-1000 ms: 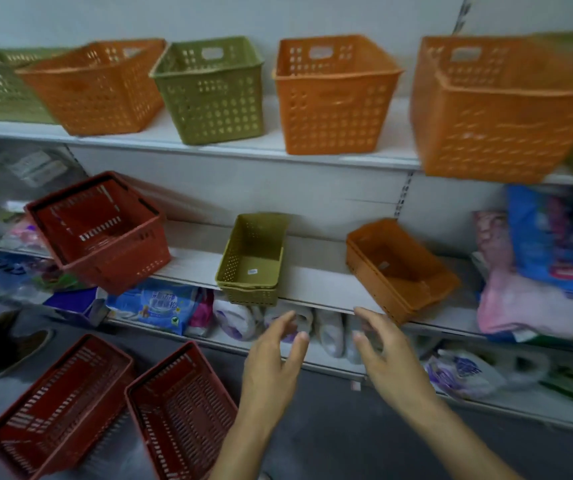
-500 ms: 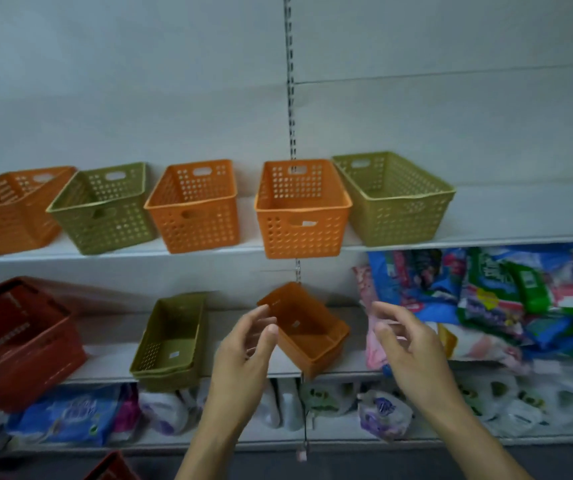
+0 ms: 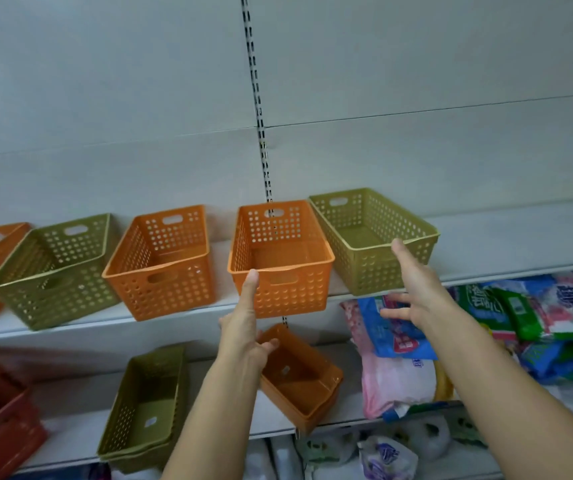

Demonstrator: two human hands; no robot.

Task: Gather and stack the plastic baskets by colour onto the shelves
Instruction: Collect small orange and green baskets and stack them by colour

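The top shelf (image 3: pixel 181 315) carries a mixed row of perforated baskets, so nothing up there is sorted by colour yet. The landmark is the orange basket (image 3: pixel 280 259) in the middle of that row: upright, mouth open to the ceiling, its long axis running from the shelf's front edge back to the wall, short handle end facing out.

Just right of it, almost touching, sits a green basket (image 3: pixel 373 240), turned a little so its long axis slants back and to the left. Left of it stands a second orange basket (image 3: pixel 162 263), then another green one (image 3: pixel 53 271), both skewed.

The left hand (image 3: pixel 243 327) reaches up with fingers extended, one fingertip touching the orange basket's front rim; it grips nothing. The right hand (image 3: pixel 415 289) is spread open with a fingertip at the green basket's front rim, also holding nothing.

Likely risks: a one-finger pull on a light basket could tip it off the edge onto the smaller orange basket (image 3: pixel 299 375) below, or drag its close neighbour askew.
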